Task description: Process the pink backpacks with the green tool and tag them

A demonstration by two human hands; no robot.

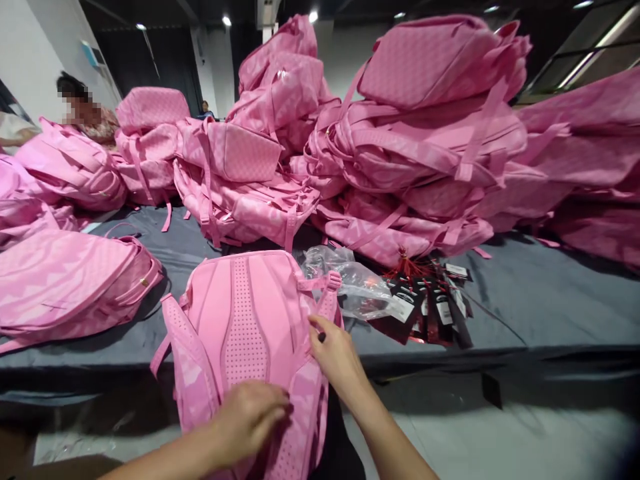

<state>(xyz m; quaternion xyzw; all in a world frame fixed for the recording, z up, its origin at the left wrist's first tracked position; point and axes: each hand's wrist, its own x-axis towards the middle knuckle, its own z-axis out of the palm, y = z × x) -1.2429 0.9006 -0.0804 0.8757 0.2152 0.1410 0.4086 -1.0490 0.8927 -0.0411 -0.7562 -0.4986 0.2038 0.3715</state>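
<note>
A pink backpack [280, 293] leans upright against the table's front edge, its padded back panel and shoulder straps facing me. My left hand [253, 417] is over the lower back panel, fingers curled in beside the right-side strap; what they hold, if anything, is hidden. At the backpack's right edge, my right hand [333, 350] pinches the fabric near the upper strap. A small dark spot or object shows by its fingers, too small to name. Just behind lie a clear plastic bag [357, 287] and several black hang tags [425, 310] with red tassels.
Piles of pink backpacks [425, 147] rise along the back of the dark-covered table [540, 307]. One more backpack [70, 280] lies flat at the left. Another person [93, 117] is behind the piles at the far left, and a second stands in the distance.
</note>
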